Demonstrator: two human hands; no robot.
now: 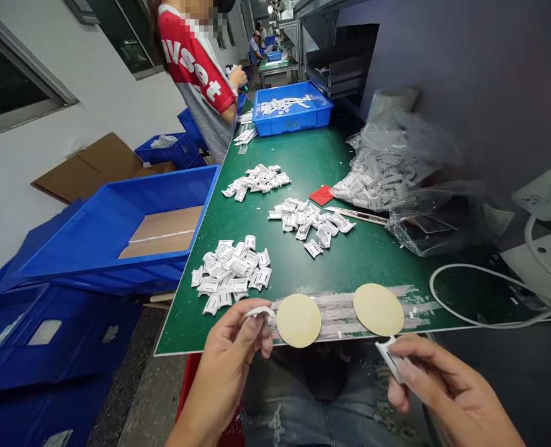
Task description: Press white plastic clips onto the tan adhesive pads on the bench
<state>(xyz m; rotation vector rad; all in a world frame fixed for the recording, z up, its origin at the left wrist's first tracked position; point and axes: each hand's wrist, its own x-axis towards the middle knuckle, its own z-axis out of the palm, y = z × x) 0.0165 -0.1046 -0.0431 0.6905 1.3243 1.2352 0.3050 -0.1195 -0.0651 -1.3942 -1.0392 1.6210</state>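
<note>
My left hand (238,347) pinches a small curved white plastic part (259,312) just left of a round cream disc (298,320). Between the thumb and fingers of my right hand (438,379) is another white plastic part (391,360), tilted, below a second cream disc (378,309). Both discs lie at the near edge of the green table (331,267). Similar white parts form a near-left pile (231,270), a middle pile (303,217) and a farther pile (259,179).
A clear bag of white parts (382,171), a red square (321,195), a cutter knife (359,215) and a white cable (447,268) are at right. A blue tray (294,124) stands farther back. Left are a large blue bin (94,248) and a person in red sleeves (196,68).
</note>
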